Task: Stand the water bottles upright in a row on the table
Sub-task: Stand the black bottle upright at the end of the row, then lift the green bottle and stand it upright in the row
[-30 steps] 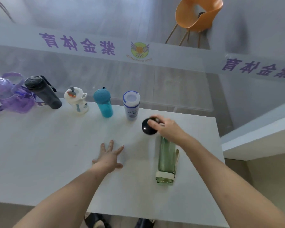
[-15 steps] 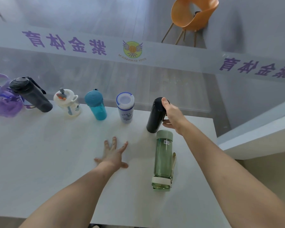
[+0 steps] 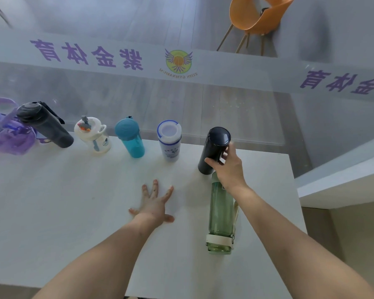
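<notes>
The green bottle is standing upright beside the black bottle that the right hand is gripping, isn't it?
Not quite: in the head view the green bottle lies flat on the table, not upright. Its cap end sits near the black bottle, which the right hand is indeed gripping.

matt white table [image 3: 52, 201], translucent green plastic bottle [image 3: 220, 212] (glossy)
</notes>
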The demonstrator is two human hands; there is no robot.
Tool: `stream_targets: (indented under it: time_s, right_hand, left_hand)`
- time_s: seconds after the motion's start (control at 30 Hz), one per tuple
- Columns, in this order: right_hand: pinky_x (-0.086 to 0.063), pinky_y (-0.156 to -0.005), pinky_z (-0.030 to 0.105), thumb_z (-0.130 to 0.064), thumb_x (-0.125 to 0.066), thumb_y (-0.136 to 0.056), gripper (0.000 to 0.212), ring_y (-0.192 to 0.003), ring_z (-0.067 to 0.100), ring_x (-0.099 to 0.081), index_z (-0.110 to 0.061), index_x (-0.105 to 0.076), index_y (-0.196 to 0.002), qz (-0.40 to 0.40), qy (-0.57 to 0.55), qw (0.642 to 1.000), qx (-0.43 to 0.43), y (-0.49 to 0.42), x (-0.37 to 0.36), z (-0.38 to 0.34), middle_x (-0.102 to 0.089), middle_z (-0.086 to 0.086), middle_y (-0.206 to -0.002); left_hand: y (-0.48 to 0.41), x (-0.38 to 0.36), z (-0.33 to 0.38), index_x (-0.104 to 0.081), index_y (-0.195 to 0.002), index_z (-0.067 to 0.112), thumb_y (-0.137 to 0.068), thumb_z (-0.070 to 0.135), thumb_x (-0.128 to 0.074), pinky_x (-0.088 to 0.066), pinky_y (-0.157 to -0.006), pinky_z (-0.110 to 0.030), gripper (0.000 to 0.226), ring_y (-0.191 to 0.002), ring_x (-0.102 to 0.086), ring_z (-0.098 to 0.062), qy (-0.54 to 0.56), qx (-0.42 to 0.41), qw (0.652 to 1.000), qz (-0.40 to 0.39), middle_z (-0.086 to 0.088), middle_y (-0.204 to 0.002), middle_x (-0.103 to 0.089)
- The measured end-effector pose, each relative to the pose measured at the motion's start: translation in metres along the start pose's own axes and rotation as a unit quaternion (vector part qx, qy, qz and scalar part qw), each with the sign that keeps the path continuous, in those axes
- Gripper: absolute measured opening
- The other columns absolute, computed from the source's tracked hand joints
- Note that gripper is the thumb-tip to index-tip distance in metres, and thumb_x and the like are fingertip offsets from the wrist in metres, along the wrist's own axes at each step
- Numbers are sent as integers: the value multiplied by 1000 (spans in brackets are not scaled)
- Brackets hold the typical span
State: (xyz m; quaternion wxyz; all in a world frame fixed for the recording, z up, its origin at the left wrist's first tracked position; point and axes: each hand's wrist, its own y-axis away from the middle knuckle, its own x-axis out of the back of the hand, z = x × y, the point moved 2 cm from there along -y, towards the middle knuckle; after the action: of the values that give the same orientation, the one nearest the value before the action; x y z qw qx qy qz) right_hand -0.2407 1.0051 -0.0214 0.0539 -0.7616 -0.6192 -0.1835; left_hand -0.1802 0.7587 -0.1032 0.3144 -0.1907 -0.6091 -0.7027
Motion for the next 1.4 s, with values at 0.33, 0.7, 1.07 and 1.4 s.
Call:
stream_targets:
  time_s: [0.33,0.7,1.07,1.4]
  right_hand:
    - [-45,-82,13,-19,-83,-83,69,-101,2,-59,-26,-42,-138,6,38,999,33,-27,-7,-3,-61,-8,-119]
    - [-48,-92,33,-20,-79,-88,60,-107,16,-58,-18,-42,-135,-5,83,996,44,-30,-5,-1,-60,-6,-118]
    - [-50,-96,31,-30,-82,-84,83,-128,18,-50,-27,-30,-150,-22,68,997,7,-23,0,3,-52,-6,-139]
    - [-20,-125,46,11,-48,-88,66,-156,30,-18,-21,-51,-146,-331,559,708,278,41,27,27,-38,0,-162]
  left_hand:
    - [1,1,2,9,-150,66,-83,50,-80,-22,-101,-86,113,-150,34,-29,-1,2,1000,-2,13,-161,39]
    - [1,-1,1,10,-149,67,-83,51,-80,-23,-100,-85,113,-150,34,-29,0,2,1000,0,13,-161,39]
    - [1,-1,1,10,-150,66,-83,50,-80,-22,-101,-86,113,-150,34,-29,3,0,1000,2,13,-161,39]
    - [2,-1,1,11,-149,66,-83,48,-80,-21,-100,-87,114,-149,34,-30,3,-2,1000,0,12,-160,40]
